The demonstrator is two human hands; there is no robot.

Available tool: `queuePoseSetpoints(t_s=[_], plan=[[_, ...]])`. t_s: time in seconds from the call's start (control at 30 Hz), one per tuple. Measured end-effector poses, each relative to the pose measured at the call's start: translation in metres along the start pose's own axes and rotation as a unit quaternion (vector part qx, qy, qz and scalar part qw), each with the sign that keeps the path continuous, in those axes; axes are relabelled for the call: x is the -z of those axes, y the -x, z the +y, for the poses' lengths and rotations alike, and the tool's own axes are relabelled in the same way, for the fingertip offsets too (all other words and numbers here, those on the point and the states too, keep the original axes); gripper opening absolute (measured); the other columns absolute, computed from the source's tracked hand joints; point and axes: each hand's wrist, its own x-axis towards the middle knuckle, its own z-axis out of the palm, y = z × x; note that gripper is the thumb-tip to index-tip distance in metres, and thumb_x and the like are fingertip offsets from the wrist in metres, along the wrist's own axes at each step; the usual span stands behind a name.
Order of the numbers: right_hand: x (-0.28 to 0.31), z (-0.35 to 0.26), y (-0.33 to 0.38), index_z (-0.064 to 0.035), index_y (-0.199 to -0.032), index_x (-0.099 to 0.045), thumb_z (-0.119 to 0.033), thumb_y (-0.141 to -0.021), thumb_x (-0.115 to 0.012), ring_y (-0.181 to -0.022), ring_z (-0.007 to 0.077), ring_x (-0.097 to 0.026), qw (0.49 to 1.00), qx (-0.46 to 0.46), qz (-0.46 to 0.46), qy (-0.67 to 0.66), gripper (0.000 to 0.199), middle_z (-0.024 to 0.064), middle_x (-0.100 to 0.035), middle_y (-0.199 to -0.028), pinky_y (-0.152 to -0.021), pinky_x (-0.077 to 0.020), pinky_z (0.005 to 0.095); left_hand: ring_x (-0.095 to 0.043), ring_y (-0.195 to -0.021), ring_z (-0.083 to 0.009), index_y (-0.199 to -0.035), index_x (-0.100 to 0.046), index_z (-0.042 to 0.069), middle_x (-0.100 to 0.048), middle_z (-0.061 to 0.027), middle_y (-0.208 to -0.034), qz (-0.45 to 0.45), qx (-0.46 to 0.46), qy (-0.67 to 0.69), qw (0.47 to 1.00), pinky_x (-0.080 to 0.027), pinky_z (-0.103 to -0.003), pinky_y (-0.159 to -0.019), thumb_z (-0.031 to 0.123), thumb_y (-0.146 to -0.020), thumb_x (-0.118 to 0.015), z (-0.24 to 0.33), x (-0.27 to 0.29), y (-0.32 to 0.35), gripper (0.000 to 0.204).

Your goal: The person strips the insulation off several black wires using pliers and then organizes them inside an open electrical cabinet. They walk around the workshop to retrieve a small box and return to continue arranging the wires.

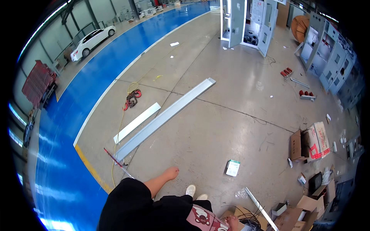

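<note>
My bare left arm reaches forward from a black short sleeve. My left hand (171,173) hangs above the concrete floor, its fingers curled in with nothing visible in them. At the lower edge, my right hand (232,222) is beside a pink bear-patterned cloth (202,217); its fingers are too small and partly hidden to read. A bundle of black cables (250,223) lies close to that hand. Ahead and left of my left hand lie a long grey metal channel (169,117), a shorter pale strip (137,123) and a thin red and silver rod (115,159).
A chain with red hooks (133,99) rests beyond the strip. A small white-green box (232,168) is ahead right. Cardboard boxes (296,146) and a perforated metal strip (262,208) lie at right. Open electrical cabinets (236,23) stand far off. A white car (92,40) is at far left.
</note>
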Motion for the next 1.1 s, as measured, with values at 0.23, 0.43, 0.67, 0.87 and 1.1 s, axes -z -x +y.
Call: queuePoseSetpoints(t_s=[0.23,0.43,0.67,0.87,1.1], plan=[[-0.078,-0.102,-0.112,0.001,-0.094,-0.064,-0.019,-0.081,-0.061,-0.07,0.0219,-0.065,0.974,0.105,0.156,0.129,0.024,0.0129,-0.067,-0.078,-0.066,-0.0521,0.0352,-0.063,-0.086,-0.0345,-0.094,-0.064,0.002,-0.064,-0.0191,-0.093,-0.114,-0.035,-0.008,0.993,-0.051,-0.042,-0.078,0.014,-0.082,-0.059,0.071,-0.01,-0.086,0.017],[-0.074,-0.122,-0.19,0.0011,-0.112,-0.06,-0.025,-0.079,-0.067,-0.093,0.0272,-0.065,0.976,-0.015,0.18,0.118,0.043,0.0172,-0.068,-0.097,-0.082,-0.0506,0.0362,-0.053,-0.108,-0.0383,-0.116,-0.056,0.003,-0.053,-0.0211,-0.117,-0.2,-0.068,-0.146,0.966,-0.045,-0.044,-0.093,0.023,-0.08,-0.069,0.081,-0.064,-0.105,0.043],[-0.101,-0.091,-0.363,0.0064,-0.13,-0.044,-0.023,-0.08,-0.07,-0.11,0.0258,-0.056,0.964,-0.14,0.212,-0.083,0.064,0.0191,-0.059,-0.119,-0.093,-0.0452,0.0354,-0.038,-0.126,-0.0437,-0.14,-0.039,0.012,-0.034,-0.0199,-0.143,-0.338,-0.012,-0.301,0.892,-0.044,-0.049,-0.098,0.044,-0.065,-0.081,0.097,-0.138,-0.187,0.091],[-0.156,-0.041,-0.498,0.0121,-0.139,-0.026,-0.029,-0.073,-0.079,-0.127,0.0327,-0.044,0.931,-0.215,0.219,-0.199,0.095,0.0266,-0.043,-0.135,-0.103,-0.0378,0.0413,-0.042,-0.121,-0.0385,-0.132,-0.047,0.013,-0.041,-0.0159,-0.135,-0.281,0.0,-0.307,0.909,-0.045,-0.048,-0.094,0.037,-0.062,-0.082,0.091,-0.149,-0.237,0.083],[-0.172,0.003,-0.614,0.0101,-0.138,-0.023,-0.027,-0.069,-0.084,-0.127,0.0324,-0.043,0.876,-0.238,0.313,-0.279,0.099,0.0267,-0.043,-0.135,-0.101,-0.0391,0.0434,-0.043,-0.118,-0.0382,-0.127,-0.052,0.008,-0.045,-0.0177,-0.13,-0.259,-0.025,-0.295,0.92,-0.042,-0.046,-0.097,0.035,-0.06,-0.084,0.084,-0.162,-0.265,0.079]])
